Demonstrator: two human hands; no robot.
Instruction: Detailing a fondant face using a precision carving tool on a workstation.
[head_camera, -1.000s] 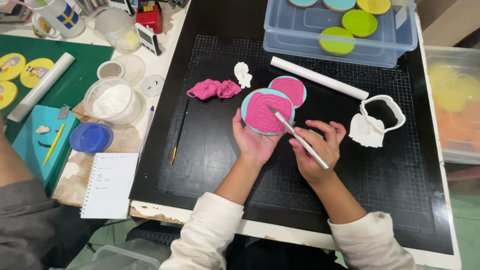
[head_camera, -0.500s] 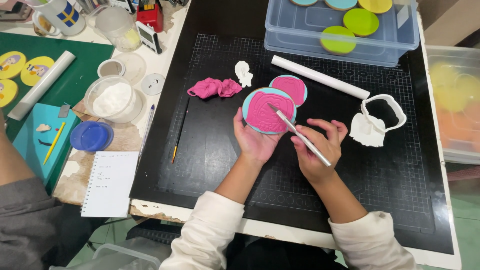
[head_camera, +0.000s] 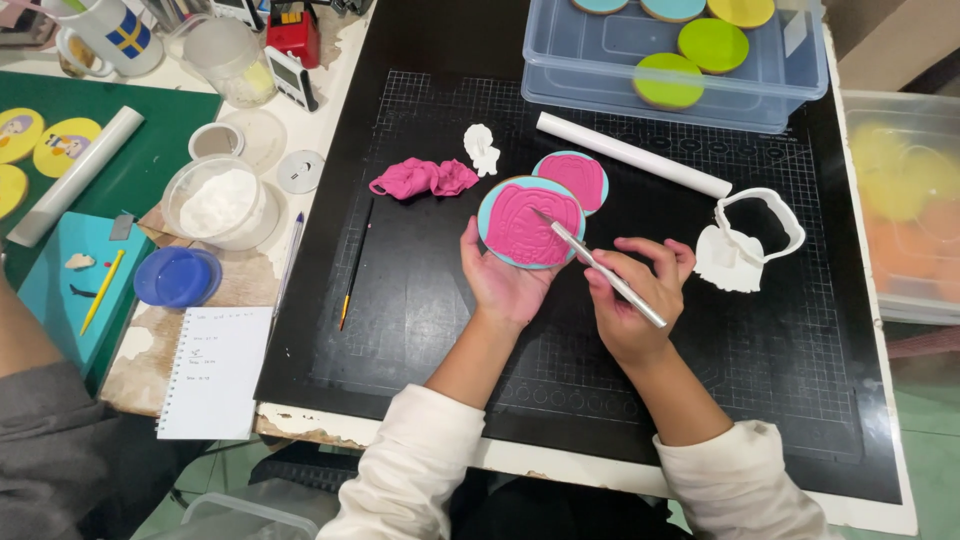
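Left hand (head_camera: 505, 285) cradling round cookie (head_camera: 527, 223), right hand (head_camera: 632, 300) angling silver tool (head_camera: 600, 269), tip up-left

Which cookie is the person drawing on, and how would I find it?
Start at the big black cutting mat in the middle. Just above the left hand, held in its fingers, is a round blue cookie topped with pink. Unlike the smaller pink-topped cookie lying behind it, this one has the silver tool touching it.

Rolling pin (head_camera: 634, 155) behind cookie (head_camera: 528, 222)
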